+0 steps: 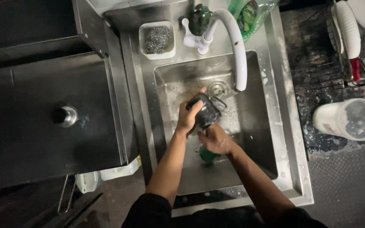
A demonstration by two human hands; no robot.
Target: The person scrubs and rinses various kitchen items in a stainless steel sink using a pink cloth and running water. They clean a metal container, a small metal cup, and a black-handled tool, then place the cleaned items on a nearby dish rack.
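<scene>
Stainless-steel sink basin (254, 139) occupies the centre of the scene, set into a steel counter, with a round drain (217, 88) at its far end and soap suds on the basin floor. A white curved plastic tap spout (237, 50) arches from the far rim out over the drain.

The left hand (189, 118) is closed around a dark, roughly rectangular object (208, 112) (its exact kind cannot be told), fingers wrapped over the object's left edge. The object is held above the basin floor, just near of the drain and below the spout tip. The right hand (216, 139) sits just near and right of the object, touching its near edge, fingers curled. A green sponge-like item (208, 155) shows below the right hand; whether the hand grips it cannot be told. Both hands are close together, nearly touching, with the object between and slightly beyond them.

Surroundings:
- Far left of the tap: a white square plastic dish holding a steel-wool scourer (157, 39).
- Far right of the tap: a green transparent bottle of dish liquid (250, 14).
- Right of the sink, on a dark wet counter: a translucent plastic container (349, 119) lying on its side, well apart from the hands.
- Far right corner: a wire dish rack (360, 46) with white and steel ware.
- Left of the sink: a black flat surface with a round metal knob (66, 116).
</scene>
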